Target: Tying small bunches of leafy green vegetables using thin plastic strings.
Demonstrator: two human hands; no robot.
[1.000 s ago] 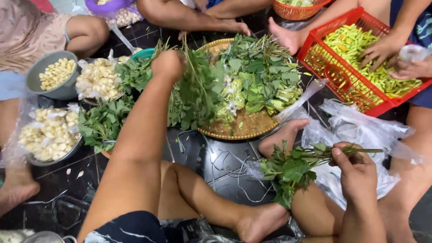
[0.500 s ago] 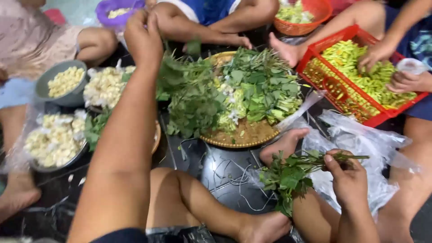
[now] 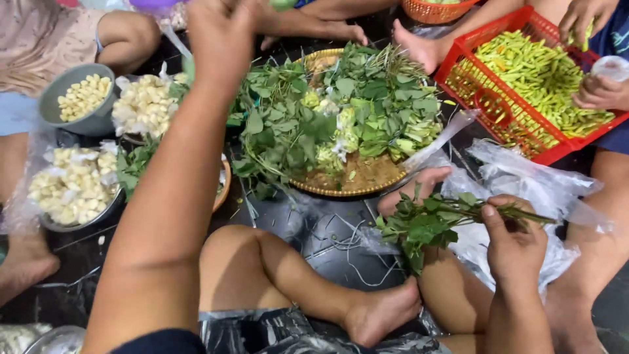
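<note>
My left hand (image 3: 219, 39) is raised far forward at the top of the view, fingers closed, and a large bunch of leafy green stems (image 3: 275, 124) hangs below it over the left side of a round woven tray (image 3: 347, 190); the grip itself is hard to see. My right hand (image 3: 514, 246) is low on the right, above my knee. It is closed on the stalk ends of a smaller leafy bundle (image 3: 422, 226) that points left. The tray holds more loose leaves and pale flower buds.
A red plastic basket (image 3: 498, 115) of long green pods (image 3: 544, 78) stands at the right, with another person's hand (image 3: 599, 92) at its edge. A grey bowl (image 3: 65, 121) and plastic-lined bowls of pale pieces (image 3: 72, 187) sit left. Clear bags (image 3: 524, 177) lie by my right knee. Other people's feet ring the tray.
My left arm has lifted further up and away, and the big leafy bunch has risen with it over the tray. My right hand keeps its bundle and has barely moved.
</note>
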